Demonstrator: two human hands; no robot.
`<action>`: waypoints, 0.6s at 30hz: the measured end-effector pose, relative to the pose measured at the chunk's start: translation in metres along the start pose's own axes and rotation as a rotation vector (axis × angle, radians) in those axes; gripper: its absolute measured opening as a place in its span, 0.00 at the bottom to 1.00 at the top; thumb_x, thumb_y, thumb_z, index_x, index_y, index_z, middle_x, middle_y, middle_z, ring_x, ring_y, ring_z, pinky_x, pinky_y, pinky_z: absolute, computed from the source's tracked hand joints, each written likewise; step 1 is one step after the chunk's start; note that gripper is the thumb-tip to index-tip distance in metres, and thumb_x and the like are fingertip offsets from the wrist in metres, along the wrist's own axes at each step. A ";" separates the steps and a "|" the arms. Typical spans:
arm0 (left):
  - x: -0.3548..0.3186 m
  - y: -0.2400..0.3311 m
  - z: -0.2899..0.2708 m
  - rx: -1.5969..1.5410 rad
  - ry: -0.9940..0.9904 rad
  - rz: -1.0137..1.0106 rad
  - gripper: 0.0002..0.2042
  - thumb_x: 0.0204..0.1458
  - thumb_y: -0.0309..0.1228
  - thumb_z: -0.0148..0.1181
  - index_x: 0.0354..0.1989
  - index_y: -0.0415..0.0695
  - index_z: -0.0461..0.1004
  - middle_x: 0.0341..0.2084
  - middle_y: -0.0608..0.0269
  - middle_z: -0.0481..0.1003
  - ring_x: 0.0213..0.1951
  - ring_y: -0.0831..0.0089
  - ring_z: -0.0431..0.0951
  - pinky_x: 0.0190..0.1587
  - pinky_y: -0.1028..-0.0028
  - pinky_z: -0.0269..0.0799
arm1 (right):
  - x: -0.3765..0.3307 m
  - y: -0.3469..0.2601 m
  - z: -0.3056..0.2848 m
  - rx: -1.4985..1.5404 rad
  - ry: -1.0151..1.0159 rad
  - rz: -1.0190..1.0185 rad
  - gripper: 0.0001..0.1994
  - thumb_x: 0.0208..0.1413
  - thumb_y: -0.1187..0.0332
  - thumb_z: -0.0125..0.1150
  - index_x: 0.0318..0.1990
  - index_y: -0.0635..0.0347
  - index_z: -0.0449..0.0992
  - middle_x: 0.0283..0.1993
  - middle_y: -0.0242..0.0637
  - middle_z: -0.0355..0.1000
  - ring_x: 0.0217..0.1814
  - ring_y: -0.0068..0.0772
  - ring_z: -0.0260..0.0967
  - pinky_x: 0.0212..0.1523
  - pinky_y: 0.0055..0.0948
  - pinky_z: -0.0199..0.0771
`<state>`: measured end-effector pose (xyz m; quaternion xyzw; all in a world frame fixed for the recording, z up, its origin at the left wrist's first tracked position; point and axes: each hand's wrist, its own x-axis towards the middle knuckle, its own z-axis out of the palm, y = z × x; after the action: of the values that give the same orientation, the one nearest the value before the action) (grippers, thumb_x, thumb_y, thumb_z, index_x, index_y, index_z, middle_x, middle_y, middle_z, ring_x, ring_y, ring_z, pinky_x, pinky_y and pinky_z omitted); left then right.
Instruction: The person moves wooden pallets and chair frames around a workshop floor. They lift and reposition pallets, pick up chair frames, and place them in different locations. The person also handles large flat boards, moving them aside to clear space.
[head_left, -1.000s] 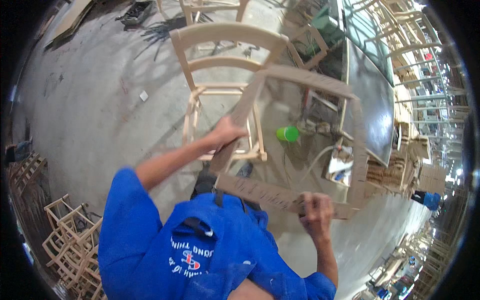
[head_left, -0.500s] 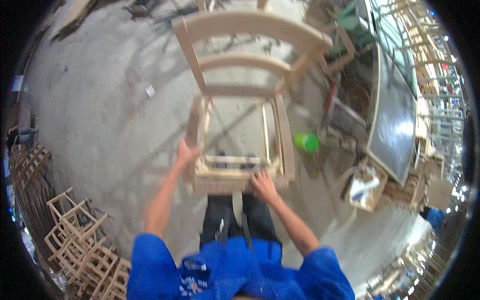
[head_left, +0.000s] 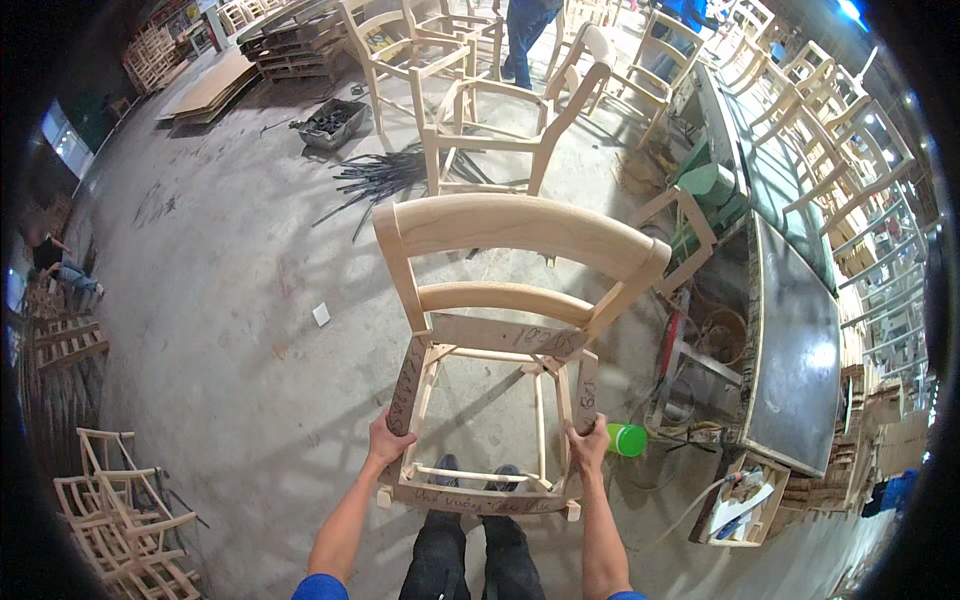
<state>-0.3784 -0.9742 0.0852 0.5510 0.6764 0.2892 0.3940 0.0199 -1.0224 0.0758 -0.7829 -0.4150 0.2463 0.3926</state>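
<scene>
An unfinished wooden chair frame (head_left: 520, 222) stands in front of me, its curved backrest at the far side and its seat without a panel. Flat boards with handwriting lie along the seat's edges, among them the near board (head_left: 480, 499). My left hand (head_left: 390, 440) grips the left side of the seat frame, fingers wrapped over its edge. On the opposite side my right hand (head_left: 588, 446) is closed round the right seat rail. Through the open seat the thin lower rungs and my shoes show.
More bare chairs (head_left: 490, 130) and a person's legs (head_left: 527, 40) are ahead. Black strips (head_left: 385, 175) lie on the floor near a grey bin (head_left: 330, 122). To the right are a metal-topped table (head_left: 790, 345), a green container (head_left: 627, 440) and a wooden box (head_left: 740, 500). Stacked frames (head_left: 125, 510) stand left.
The view has tilted up, showing more of the room ahead. My right hand has moved from the near seat edge to the right rail; my left still holds the left side.
</scene>
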 end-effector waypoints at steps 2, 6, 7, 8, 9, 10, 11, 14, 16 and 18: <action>-0.002 -0.013 0.006 -0.035 0.020 0.043 0.25 0.28 0.30 0.66 0.40 0.37 0.70 0.27 0.57 0.75 0.32 0.69 0.76 0.38 0.69 0.72 | 0.001 -0.007 0.006 -0.078 0.021 -0.058 0.19 0.39 0.68 0.64 0.38 0.66 0.65 0.27 0.50 0.71 0.28 0.54 0.69 0.31 0.37 0.69; 0.007 -0.070 0.022 0.092 -0.035 -0.036 0.40 0.30 0.30 0.66 0.57 0.37 0.56 0.54 0.47 0.62 0.56 0.57 0.63 0.58 0.65 0.58 | 0.011 0.019 0.025 -0.224 -0.071 -0.100 0.18 0.42 0.70 0.62 0.39 0.69 0.64 0.31 0.57 0.69 0.35 0.58 0.68 0.34 0.43 0.67; 0.008 -0.078 0.025 0.078 -0.025 0.003 0.42 0.31 0.29 0.65 0.60 0.38 0.51 0.55 0.46 0.61 0.57 0.57 0.62 0.58 0.66 0.58 | 0.012 0.019 0.029 -0.184 -0.125 -0.175 0.20 0.43 0.69 0.62 0.41 0.70 0.63 0.33 0.58 0.69 0.37 0.59 0.67 0.35 0.44 0.67; 0.013 -0.056 0.031 0.022 -0.057 0.008 0.43 0.32 0.28 0.63 0.61 0.37 0.49 0.54 0.45 0.61 0.57 0.58 0.62 0.58 0.66 0.58 | 0.015 0.046 0.031 -0.277 -0.093 -0.121 0.20 0.44 0.69 0.62 0.41 0.70 0.62 0.32 0.58 0.69 0.36 0.60 0.67 0.35 0.45 0.67; 0.010 -0.047 0.024 0.023 -0.060 -0.001 0.41 0.32 0.27 0.63 0.60 0.37 0.50 0.54 0.45 0.62 0.56 0.58 0.64 0.57 0.66 0.60 | 0.015 0.034 0.029 -0.298 -0.162 -0.039 0.19 0.44 0.68 0.61 0.39 0.69 0.60 0.31 0.59 0.69 0.35 0.61 0.67 0.34 0.46 0.67; 0.007 -0.039 0.021 0.018 -0.059 -0.003 0.40 0.32 0.27 0.63 0.59 0.36 0.52 0.53 0.45 0.63 0.55 0.58 0.65 0.56 0.66 0.61 | 0.012 0.024 0.024 -0.279 -0.177 -0.012 0.18 0.44 0.68 0.61 0.37 0.68 0.60 0.31 0.59 0.69 0.35 0.61 0.67 0.34 0.47 0.67; 0.001 -0.033 0.016 0.011 -0.092 -0.042 0.39 0.32 0.27 0.63 0.58 0.36 0.53 0.51 0.46 0.65 0.53 0.59 0.67 0.55 0.66 0.62 | 0.007 0.015 0.021 -0.258 -0.184 0.015 0.18 0.44 0.68 0.61 0.36 0.68 0.59 0.30 0.59 0.69 0.35 0.62 0.67 0.34 0.47 0.66; 0.004 -0.036 0.016 0.007 -0.158 -0.109 0.34 0.34 0.26 0.62 0.55 0.35 0.56 0.45 0.50 0.70 0.47 0.62 0.71 0.51 0.67 0.65 | 0.004 0.010 0.023 -0.266 -0.180 0.048 0.18 0.44 0.68 0.61 0.36 0.68 0.59 0.30 0.59 0.69 0.35 0.62 0.67 0.35 0.47 0.67; 0.003 -0.051 0.016 0.034 -0.195 -0.112 0.32 0.35 0.26 0.60 0.53 0.36 0.58 0.42 0.52 0.71 0.44 0.64 0.72 0.49 0.67 0.67 | 0.010 0.018 0.027 -0.316 -0.186 0.006 0.19 0.44 0.68 0.61 0.38 0.69 0.60 0.30 0.58 0.70 0.35 0.60 0.69 0.35 0.43 0.68; 0.001 -0.061 0.021 0.025 -0.223 -0.071 0.30 0.35 0.26 0.59 0.52 0.36 0.59 0.41 0.52 0.72 0.43 0.64 0.73 0.47 0.67 0.67 | 0.004 0.024 0.028 -0.320 -0.204 0.018 0.20 0.44 0.68 0.61 0.40 0.71 0.61 0.32 0.59 0.70 0.37 0.60 0.69 0.37 0.42 0.68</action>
<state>-0.3922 -0.9877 0.0237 0.5604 0.6511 0.2033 0.4698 0.0137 -1.0156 0.0401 -0.8100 -0.4794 0.2587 0.2171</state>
